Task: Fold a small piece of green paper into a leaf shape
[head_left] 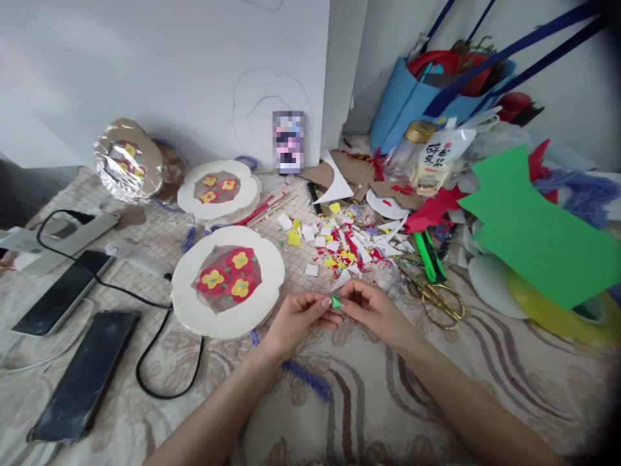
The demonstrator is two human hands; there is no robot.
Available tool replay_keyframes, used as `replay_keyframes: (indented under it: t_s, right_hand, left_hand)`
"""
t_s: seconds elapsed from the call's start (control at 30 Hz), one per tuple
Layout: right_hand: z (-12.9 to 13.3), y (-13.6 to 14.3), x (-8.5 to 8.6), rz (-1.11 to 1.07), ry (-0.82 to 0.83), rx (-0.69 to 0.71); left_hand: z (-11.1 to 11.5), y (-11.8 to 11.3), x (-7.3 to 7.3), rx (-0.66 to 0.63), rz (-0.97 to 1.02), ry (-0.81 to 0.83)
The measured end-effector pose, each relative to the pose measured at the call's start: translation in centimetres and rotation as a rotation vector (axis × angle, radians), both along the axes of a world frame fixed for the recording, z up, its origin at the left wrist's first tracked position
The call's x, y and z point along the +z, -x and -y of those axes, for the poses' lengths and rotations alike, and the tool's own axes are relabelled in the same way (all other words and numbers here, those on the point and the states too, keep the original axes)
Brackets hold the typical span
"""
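Two hands pinch a small green piece over the patterned cloth

From here I see the left hand (pixel 310 312) and the right hand (pixel 367 304) close together, thumbs and fingers narrowed on a small green piece (pixel 336 302) between them. Just left of them lies a white scalloped frame (pixel 182 285) with red and yellow flowers (pixel 228 277) in its middle. Behind it sit another frame (pixel 187 197) and a brown one wrapped in shiny plastic (pixel 152 152). Beyond the hands is a scatter of white, red and yellow scraps (pixel 339 246). Gold-handled scissors (pixel 442 304) lie right of the hands, near a green cutter (pixel 429 257), and a big green sheet (pixel 548 233) lies farther right. A phone (pixel 288 142) stands upright at the back.
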State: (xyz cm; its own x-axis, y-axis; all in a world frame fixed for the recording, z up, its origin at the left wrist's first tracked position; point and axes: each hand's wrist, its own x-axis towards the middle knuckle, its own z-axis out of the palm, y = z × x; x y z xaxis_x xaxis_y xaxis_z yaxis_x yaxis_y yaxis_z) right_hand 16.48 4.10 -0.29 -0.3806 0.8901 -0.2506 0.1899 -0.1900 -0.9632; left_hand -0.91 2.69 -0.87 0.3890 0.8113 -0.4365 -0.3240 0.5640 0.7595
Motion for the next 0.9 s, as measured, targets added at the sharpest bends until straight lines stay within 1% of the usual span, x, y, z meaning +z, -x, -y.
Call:
replay_keyframes:
  t_s: [0.3,0.63,0.9]
  right_hand:
    - [0.11,-0.04,-0.04,-0.145,0.152,0.034]
    - [0.1,-0.18,-0.19,-0.094,0.112,0.059]
    - [0.16,-0.31,0.09,-0.117,0.156,0.072]
  left_hand:
    - [0.07,0.09,-0.07,-0.041,0.008,-0.007]
    - [-0.06,0.2,0.06,-0.064,-0.026,-0.044]
    - [-0.17,0.29,0.42,-0.06,-0.097,-0.114]
